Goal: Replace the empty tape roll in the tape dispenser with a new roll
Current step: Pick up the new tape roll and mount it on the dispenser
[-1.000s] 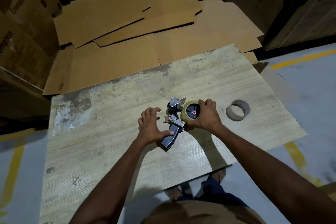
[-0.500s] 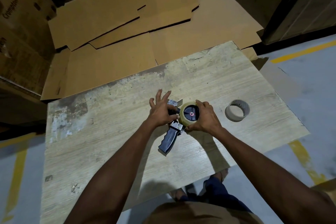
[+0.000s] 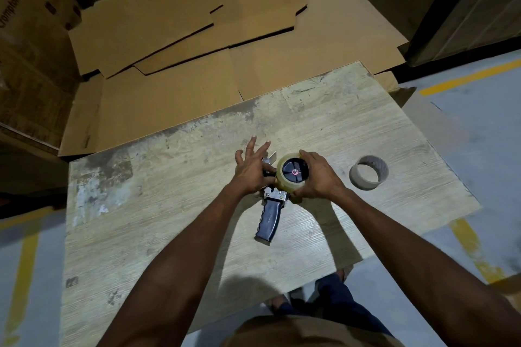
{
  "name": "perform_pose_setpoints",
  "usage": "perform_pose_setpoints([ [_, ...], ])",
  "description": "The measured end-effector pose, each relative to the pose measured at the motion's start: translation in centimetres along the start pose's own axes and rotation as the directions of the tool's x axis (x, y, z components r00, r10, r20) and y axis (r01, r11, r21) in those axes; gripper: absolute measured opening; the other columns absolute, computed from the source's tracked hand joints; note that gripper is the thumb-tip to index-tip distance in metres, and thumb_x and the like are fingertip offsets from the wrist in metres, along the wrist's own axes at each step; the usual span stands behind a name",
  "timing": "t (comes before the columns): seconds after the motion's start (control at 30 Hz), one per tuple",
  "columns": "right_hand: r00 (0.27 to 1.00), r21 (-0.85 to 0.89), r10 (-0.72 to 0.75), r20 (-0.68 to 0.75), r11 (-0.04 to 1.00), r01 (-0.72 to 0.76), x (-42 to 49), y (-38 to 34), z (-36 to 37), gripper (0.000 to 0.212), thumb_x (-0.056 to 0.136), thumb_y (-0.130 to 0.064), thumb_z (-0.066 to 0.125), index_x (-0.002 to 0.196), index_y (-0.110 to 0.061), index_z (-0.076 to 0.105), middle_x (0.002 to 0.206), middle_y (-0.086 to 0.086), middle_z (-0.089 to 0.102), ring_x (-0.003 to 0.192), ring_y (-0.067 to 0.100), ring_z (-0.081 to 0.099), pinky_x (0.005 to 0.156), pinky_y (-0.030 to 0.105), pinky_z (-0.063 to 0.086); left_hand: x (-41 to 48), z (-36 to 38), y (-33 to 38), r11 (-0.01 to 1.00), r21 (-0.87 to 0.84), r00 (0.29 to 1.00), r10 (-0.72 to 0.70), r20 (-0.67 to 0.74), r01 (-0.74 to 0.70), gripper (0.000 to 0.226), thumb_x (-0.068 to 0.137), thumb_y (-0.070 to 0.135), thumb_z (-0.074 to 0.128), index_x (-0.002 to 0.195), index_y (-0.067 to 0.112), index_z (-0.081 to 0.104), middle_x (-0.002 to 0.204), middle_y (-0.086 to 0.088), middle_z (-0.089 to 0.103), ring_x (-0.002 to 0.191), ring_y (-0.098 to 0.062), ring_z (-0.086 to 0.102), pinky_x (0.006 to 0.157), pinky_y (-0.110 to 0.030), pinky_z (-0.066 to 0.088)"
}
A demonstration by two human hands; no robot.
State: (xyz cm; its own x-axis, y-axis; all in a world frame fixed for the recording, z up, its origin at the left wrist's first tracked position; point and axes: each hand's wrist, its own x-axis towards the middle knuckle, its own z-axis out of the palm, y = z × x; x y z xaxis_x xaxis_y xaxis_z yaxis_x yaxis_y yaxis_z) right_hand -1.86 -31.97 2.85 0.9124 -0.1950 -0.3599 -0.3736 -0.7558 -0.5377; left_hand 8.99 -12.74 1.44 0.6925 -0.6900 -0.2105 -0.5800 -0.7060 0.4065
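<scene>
The tape dispenser lies on the wooden table, its dark handle pointing toward me. A new yellowish tape roll sits on the dispenser's black hub with a red centre. My right hand curls round the roll from the right. My left hand rests over the dispenser's metal front end, fingers spread and pointing away; its thumb and the part beneath it are hidden. The empty grey cardboard core lies on the table to the right, apart from both hands.
Flattened cardboard sheets cover the floor beyond the table's far edge. Stacked cartons stand at the left, dark boxes at the back right. Grey floor with yellow lines surrounds the table.
My left hand moved from beside the handle up onto the dispenser's front end and its fingers straightened. My right hand kept its hold on the roll.
</scene>
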Motion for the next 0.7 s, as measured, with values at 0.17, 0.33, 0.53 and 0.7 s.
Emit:
perform_pose_setpoints([
  [0.17,1.0,0.0,0.001,0.005,1.0,-0.001,0.8,-0.1,-0.3,0.139,0.048,-0.043,0.1,0.161,-0.011,0.026,0.159,0.008,0.041,0.145,0.026,0.04,0.119,0.035,0.037,0.1,0.5,-0.6,0.999,-0.03,0.999,0.011,-0.033,-0.012,0.019,0.086,0.042,0.078,0.101,0.033,0.083,0.171,0.002,0.02,0.158,-0.022,-0.011,0.12,-0.059,0.003],
  [0.33,1.0,0.023,-0.002,0.003,1.0,0.002,1.0,0.0,-0.5,0.136,0.049,-0.038,0.101,0.16,-0.011,0.028,0.16,0.008,0.042,0.145,0.025,0.042,0.119,0.033,0.037,-0.1,1.5,-1.0,0.998,-0.061,0.996,0.015,-0.085,-0.02,0.017,0.092,0.038,0.072,0.102,0.03,0.083,0.168,0.001,0.028,0.157,-0.023,-0.002,0.118,-0.053,0.006],
  [0.53,1.0,0.013,0.01,0.003,1.0,-0.01,1.2,-0.2,-0.7,0.137,0.046,-0.038,0.101,0.16,-0.011,0.029,0.158,0.007,0.045,0.143,0.025,0.045,0.118,0.034,0.039,0.0,1.5,-1.5,0.993,-0.059,0.987,0.093,-0.134,-0.102,0.011,0.089,0.033,0.073,0.091,0.028,0.083,0.164,-0.001,0.034,0.155,-0.027,0.005,0.115,-0.051,0.009],
  [0.7,0.986,-0.021,-0.008,-0.169,1.0,0.005,0.3,0.0,-0.2,0.102,0.047,-0.046,0.099,0.135,-0.02,0.056,0.128,0.005,0.066,0.118,0.025,0.062,0.094,0.035,0.054,0.2,1.9,-2.0,0.99,-0.056,0.978,0.119,-0.172,-0.131,0.01,0.087,0.03,0.074,0.088,0.026,0.083,0.163,-0.003,0.035,0.154,-0.031,0.01,0.113,-0.05,0.01],
])
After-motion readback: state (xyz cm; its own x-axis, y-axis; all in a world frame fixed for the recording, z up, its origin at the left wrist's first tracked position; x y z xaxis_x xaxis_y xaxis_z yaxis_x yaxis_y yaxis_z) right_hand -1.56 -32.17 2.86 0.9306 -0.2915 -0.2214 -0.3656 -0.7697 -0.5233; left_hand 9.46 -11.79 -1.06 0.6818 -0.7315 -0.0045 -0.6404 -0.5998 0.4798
